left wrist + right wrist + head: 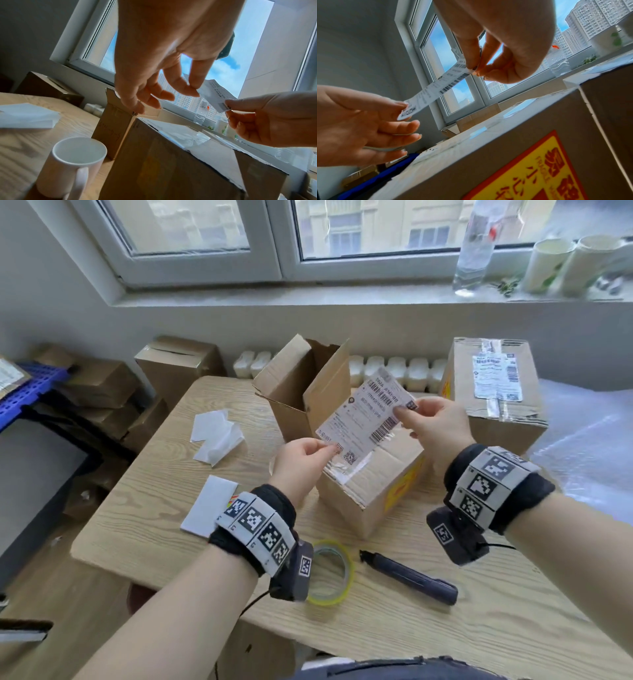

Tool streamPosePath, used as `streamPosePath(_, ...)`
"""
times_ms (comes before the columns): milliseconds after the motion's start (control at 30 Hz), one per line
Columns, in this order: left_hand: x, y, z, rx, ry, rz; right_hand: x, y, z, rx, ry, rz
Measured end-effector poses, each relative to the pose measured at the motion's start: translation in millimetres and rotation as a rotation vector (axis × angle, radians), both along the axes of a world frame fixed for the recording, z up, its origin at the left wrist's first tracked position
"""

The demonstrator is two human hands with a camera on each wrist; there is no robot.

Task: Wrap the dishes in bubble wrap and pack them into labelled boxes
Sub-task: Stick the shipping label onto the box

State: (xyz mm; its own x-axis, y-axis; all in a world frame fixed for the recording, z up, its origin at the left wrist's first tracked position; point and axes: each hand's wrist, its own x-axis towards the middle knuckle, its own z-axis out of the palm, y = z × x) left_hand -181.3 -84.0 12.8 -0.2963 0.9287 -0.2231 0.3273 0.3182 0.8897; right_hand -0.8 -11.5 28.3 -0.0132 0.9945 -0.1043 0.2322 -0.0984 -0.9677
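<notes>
Label: a white rectangular shipping label printed with barcodes (364, 419) is held stretched in the air just above the sealed box, not yet stuck down.
Left hand: the left hand (301, 460) pinches the label's near lower corner between thumb and fingertips.
Right hand: the right hand (435, 422) pinches the far upper corner the same way.
Sealed box: a brown cardboard box taped shut, with a yellow-and-red fragile sticker on its side (373, 484), stands on the light wood-grain table (144, 515).
Done: judging by the tape, 1 box is packed and closed; a second taped brown box carrying its own label (493, 385) stands at the far right.
Left: this label has to go on; an open brown cardboard box (301, 385) behind waits for contents.
Left wrist view only: a white ceramic mug (75, 159) stands unwrapped beside the sealed box, hidden from the head view.
Head view only: a roll of clear tape (330, 571) and a dark marker pen (407, 577) lie at the near edge; bubble wrap (582, 446) lies at the right.
</notes>
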Motion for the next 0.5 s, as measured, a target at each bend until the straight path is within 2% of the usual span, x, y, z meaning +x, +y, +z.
streamPosePath(267, 13.6, 32.6, -13.8, -0.206, 0.178, 0.102, 10.1, 36.2, -19.3, -0.004, -0.228, 0.027)
streamPosePath(500, 20.3, 50.5, -23.5, -0.287, 0.525, 0.087, 15.0, 50.8, -38.3, -0.001, -0.506, 0.05)
